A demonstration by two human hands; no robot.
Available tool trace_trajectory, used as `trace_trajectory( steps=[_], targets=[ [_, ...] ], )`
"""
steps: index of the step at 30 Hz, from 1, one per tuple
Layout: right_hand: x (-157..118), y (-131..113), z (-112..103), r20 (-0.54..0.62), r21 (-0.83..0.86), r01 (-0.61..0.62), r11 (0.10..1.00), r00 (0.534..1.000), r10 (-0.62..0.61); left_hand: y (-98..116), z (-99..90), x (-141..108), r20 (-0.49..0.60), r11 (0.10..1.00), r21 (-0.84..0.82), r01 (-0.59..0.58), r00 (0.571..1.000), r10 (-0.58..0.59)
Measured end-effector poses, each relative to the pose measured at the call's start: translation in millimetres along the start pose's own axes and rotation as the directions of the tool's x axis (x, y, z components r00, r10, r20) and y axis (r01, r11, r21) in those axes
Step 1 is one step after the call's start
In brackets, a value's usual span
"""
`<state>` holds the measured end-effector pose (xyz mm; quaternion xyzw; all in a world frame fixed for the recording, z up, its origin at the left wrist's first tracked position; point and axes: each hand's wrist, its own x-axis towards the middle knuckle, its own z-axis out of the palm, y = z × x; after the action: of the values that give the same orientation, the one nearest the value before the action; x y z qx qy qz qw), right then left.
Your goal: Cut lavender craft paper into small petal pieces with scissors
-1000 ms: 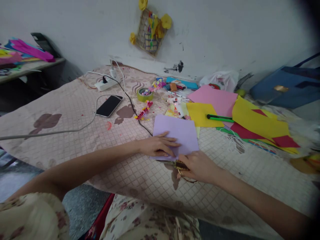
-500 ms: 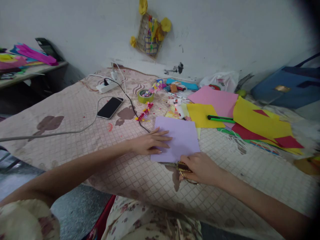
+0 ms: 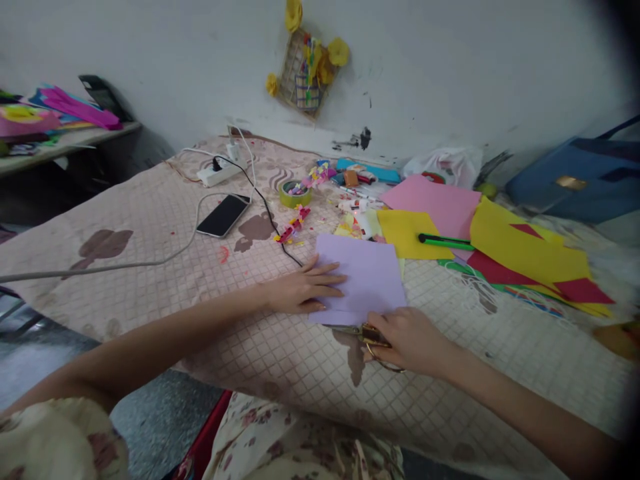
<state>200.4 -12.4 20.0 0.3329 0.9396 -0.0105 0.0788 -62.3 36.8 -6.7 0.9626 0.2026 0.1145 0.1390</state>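
Observation:
A lilac sheet of paper point(image 3: 373, 273) lies flat on the patterned tablecloth in front of me. My left hand point(image 3: 305, 290) rests palm down on its left side, fingers spread. At the sheet's near edge, my right hand point(image 3: 407, 337) is closed on a pair of scissors point(image 3: 374, 335) with gold-coloured handles. The blades point left along that edge; whether they are apart or together, I cannot tell. A faint line runs across the paper just above the blades, setting off a narrow strip.
Beyond the paper lie a glue gun point(image 3: 357, 205), a roll of tape point(image 3: 295, 193) and a pink hair clip point(image 3: 294, 225). Yellow paper point(image 3: 525, 247), a green cutter point(image 3: 444, 241) and white string point(image 3: 473, 283) are at right. A phone point(image 3: 224, 215) and power strip point(image 3: 220, 173) sit left, with cables.
The view has shifted slightly. A line now shows across the lilac paper close to its near edge. Both hands keep nearly the same places, the right still holding the scissors.

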Motion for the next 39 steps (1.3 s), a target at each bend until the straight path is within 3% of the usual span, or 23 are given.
trace_trajectory(
  steps=[7,20,39],
  targets=[
    [-7.2,4.9,0.8,-0.005,-0.005,0.003,1.0,1.0,-0.003,1.5,2.9,9.2,0.019,0.999,-0.031,-0.007,1.0,0.008],
    [-2.6,5.1,8.3,-0.021,-0.04,0.046,0.998,0.999,-0.047,0.3,3.8,8.1,0.0,0.996,-0.091,0.007,1.0,-0.007],
    [-2.1,3.9,2.9,-0.039,0.011,0.032,0.999,0.999,-0.032,2.1,0.1,5.3,-0.022,0.988,-0.152,0.027,0.999,-0.03]
  ],
)
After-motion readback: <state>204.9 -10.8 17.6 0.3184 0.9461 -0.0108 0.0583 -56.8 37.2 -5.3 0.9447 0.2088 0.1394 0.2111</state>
